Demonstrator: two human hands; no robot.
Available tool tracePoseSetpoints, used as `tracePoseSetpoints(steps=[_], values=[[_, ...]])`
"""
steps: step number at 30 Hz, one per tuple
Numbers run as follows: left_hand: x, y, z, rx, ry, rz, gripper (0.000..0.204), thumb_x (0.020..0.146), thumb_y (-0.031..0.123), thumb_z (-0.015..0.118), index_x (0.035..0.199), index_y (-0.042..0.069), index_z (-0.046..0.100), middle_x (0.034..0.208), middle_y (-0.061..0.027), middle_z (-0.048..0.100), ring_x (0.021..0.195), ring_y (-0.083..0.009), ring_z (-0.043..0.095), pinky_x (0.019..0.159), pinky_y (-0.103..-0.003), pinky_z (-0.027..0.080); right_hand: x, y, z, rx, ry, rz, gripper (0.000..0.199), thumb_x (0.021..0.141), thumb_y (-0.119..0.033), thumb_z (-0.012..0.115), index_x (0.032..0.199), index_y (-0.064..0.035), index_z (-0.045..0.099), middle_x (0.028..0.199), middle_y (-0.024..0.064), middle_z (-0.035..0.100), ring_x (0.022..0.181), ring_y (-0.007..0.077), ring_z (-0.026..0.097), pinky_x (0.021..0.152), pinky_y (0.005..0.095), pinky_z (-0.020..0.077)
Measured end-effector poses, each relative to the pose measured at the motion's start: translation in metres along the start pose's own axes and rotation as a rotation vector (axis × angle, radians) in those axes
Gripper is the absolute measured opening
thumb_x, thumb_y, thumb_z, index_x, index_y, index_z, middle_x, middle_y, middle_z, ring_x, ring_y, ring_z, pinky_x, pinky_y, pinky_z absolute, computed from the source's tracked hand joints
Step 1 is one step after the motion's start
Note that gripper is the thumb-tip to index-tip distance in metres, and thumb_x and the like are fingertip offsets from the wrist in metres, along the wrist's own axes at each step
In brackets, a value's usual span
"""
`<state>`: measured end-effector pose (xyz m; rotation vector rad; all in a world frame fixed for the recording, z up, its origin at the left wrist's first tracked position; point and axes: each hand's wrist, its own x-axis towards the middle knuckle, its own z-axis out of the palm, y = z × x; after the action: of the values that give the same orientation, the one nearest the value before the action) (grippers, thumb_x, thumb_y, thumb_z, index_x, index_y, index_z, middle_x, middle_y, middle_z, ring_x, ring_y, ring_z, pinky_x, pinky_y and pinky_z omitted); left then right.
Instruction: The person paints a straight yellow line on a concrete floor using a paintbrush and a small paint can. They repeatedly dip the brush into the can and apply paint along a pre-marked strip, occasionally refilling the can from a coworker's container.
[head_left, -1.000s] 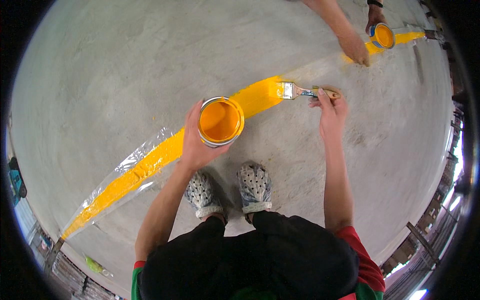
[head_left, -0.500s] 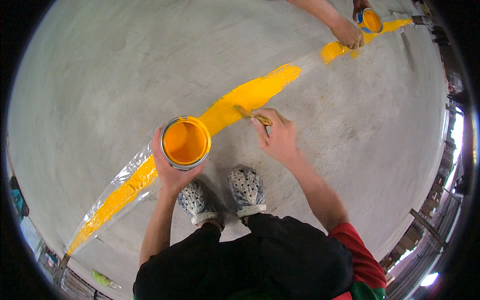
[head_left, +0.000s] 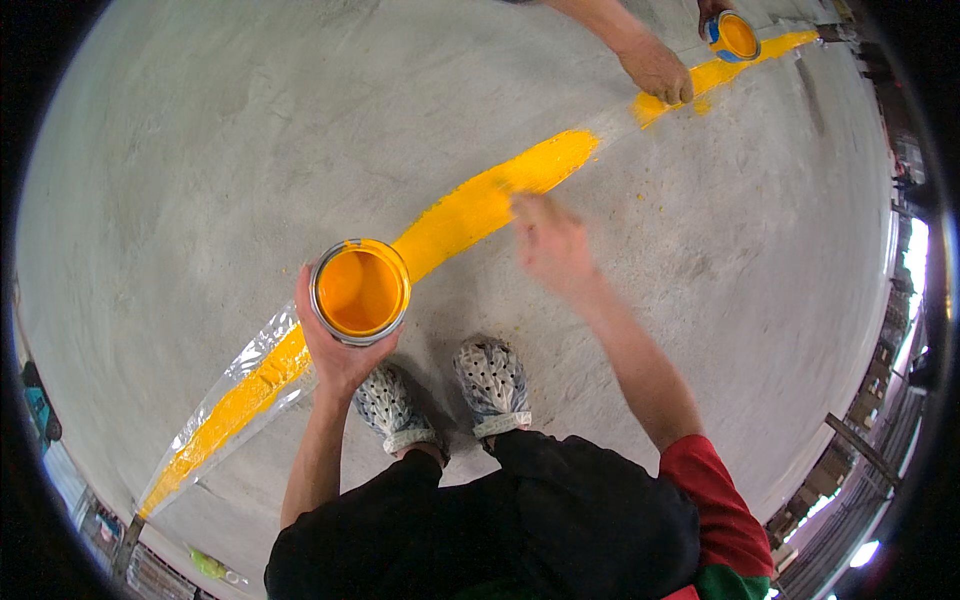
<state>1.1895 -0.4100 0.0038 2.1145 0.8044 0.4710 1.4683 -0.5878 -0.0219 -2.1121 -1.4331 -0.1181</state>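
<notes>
An open can [head_left: 405,300] of yellow-orange paint sits in my left hand [head_left: 338,362], whose fingers wrap round its side. My right hand [head_left: 552,245], smeared by motion, is closed on a paintbrush; its blurred bristles [head_left: 506,187] lie over the wet yellow stripe [head_left: 460,222]. That stripe runs diagonally across the grey floor, from beside the can toward the upper right. Left of the can, a further yellow stretch [head_left: 235,405] lies under or between clear plastic film [head_left: 262,345].
At the upper right, another person's hand [head_left: 655,72] is low over the stripe, and their other hand holds a blue paint can [head_left: 712,40]. Below me are my plastic-covered clogs [head_left: 490,375]. A yellow-green item [head_left: 207,563] lies at lower left; posts and stacked goods line the right edge.
My right hand has moved slightly up with the brush, along the stripe. The can in my left hand has shifted a little left and down. The other person's hand has moved left.
</notes>
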Motion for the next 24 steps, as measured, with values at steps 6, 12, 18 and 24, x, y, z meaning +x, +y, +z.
tracePoseSetpoints(steps=[6,12,18,24], values=[[-0.002,0.004,-0.009,0.012,0.031,-0.029,0.13,0.06,0.036,0.095,0.153,-0.001,0.013,0.146,-0.0184,0.036,0.133,-0.0297,0.044,0.114,-0.043,0.034,0.025,0.015,-0.019,0.332,0.032,0.713,0.019,0.094,-0.015,0.065,0.109,-0.002,0.063,0.08,0.0119,0.069,0.066,0.0197,0.068,0.061,0.0293,0.0521],[-0.002,0.002,-0.02,-0.013,0.126,-0.045,0.125,0.063,0.029,0.093,0.154,0.0,0.012,0.146,-0.018,0.037,0.132,-0.0294,0.046,0.113,-0.042,0.036,0.014,0.042,-0.03,-0.556,-0.051,0.105,0.025,0.093,-0.015,0.062,0.115,-0.0031,0.063,0.095,0.0122,0.068,0.077,0.0202,0.067,0.067,0.0352,0.0524],[-0.002,0.006,-0.051,-0.017,0.358,-0.145,0.121,0.063,0.017,0.092,0.155,0.004,0.014,0.144,-0.017,0.039,0.132,-0.027,0.047,0.113,-0.042,0.038,-0.023,-0.144,0.057,0.282,-0.215,-0.014,0.033,0.079,-0.016,0.065,0.108,-0.0028,0.062,0.099,0.0126,0.068,0.086,0.0256,0.068,0.06,0.0362,0.0553],[-0.012,-0.003,-0.108,0.077,0.549,-0.114,0.122,0.062,0.021,0.094,0.154,0.004,0.016,0.145,-0.0172,0.039,0.13,-0.0284,0.048,0.111,-0.042,0.038,-0.008,-0.098,0.047,0.311,-0.303,0.667,0.02,0.09,-0.008,0.063,0.11,-0.0062,0.066,0.092,0.0084,0.069,0.079,0.0194,0.066,0.068,0.0328,0.0538]])
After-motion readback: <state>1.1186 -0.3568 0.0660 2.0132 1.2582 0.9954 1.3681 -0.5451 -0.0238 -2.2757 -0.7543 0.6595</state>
